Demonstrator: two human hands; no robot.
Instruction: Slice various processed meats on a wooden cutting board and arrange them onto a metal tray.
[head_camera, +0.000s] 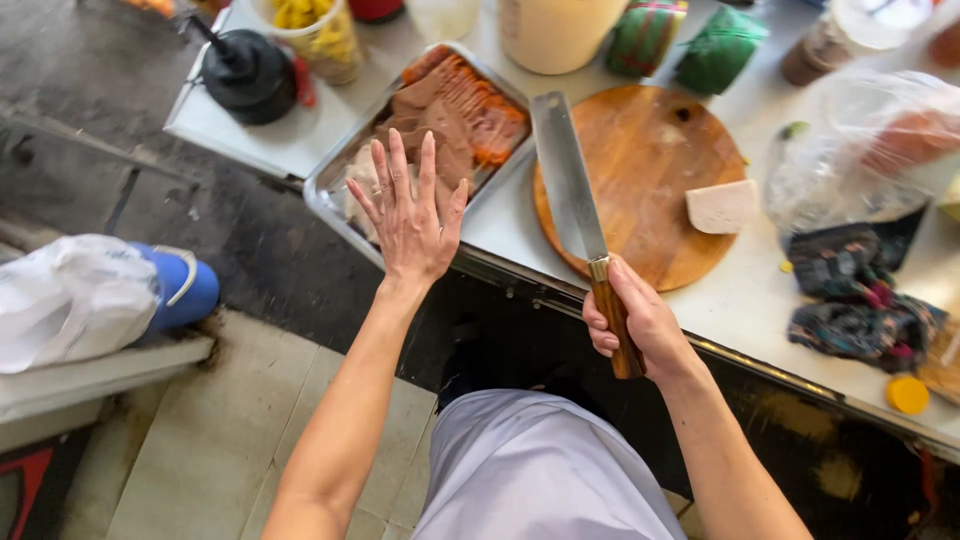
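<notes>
A: Left hand (408, 215) is hovering spread wide, holding nothing, over the metal tray (330, 190) left of the cutting board (640, 180).

B: Right hand (630, 320) is gripping the cleaver (572, 185), blade lying w/ its tip across the board's left edge. Blade's near the tray; could be nicking fingers.

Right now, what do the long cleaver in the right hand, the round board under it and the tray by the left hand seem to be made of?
Long cleaver: dull grey metal blade, glossy brown handle that looks like wood, gripped by the right hand. Round cutting board: apparently wood, visible grain, worn matte. Rectangular tray: thin shiny metal, probably steel, below the open left hand.
</notes>
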